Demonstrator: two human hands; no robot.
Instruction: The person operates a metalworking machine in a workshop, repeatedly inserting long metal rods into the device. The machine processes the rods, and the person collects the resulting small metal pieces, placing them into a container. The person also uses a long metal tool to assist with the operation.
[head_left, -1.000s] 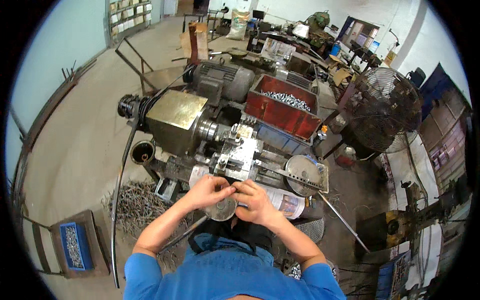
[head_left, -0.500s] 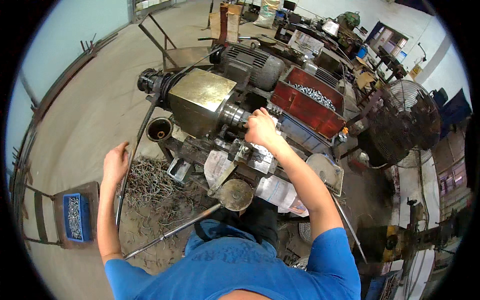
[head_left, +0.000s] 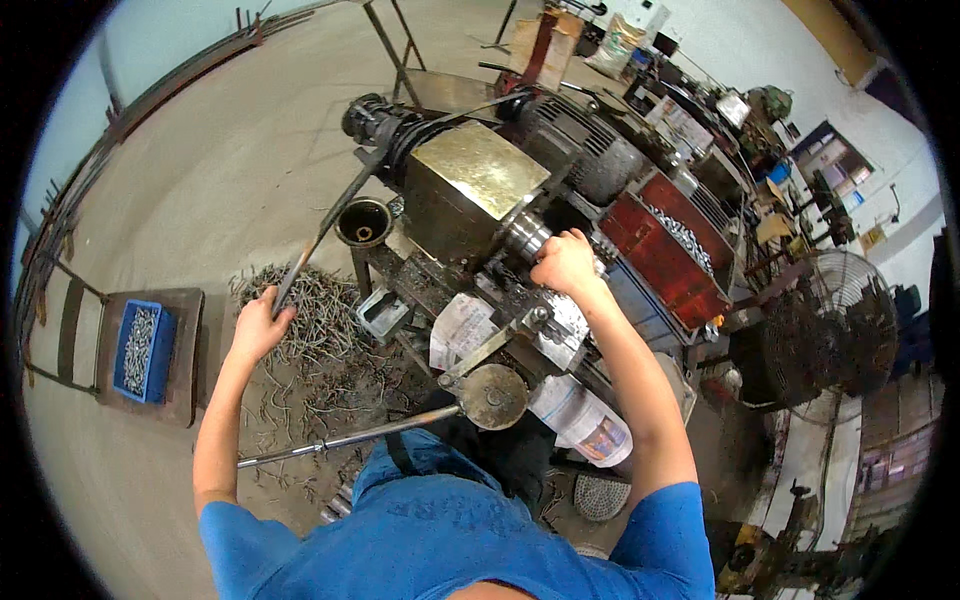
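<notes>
My left hand [head_left: 260, 325] is closed around the lower end of a long dark metal bar [head_left: 318, 240] that slants up toward the back of a lathe [head_left: 470, 190]. My right hand [head_left: 566, 262] rests on the lathe beside its shiny chuck [head_left: 527, 235], fingers curled over a part there; what it grips is hidden. A round handwheel [head_left: 492, 397] and a long steel lever [head_left: 340, 440] lie near my chest.
A heap of metal offcuts [head_left: 320, 330] covers the floor left of the lathe. A blue bin [head_left: 143, 350] of small parts sits on a stand at far left. Behind the lathe are a red tray [head_left: 670, 245] of parts and a floor fan [head_left: 830, 330] at right.
Both hands left the handwheel. My left hand swung out left and took hold of the long bar. My right hand went up to the chuck area. My head turned left.
</notes>
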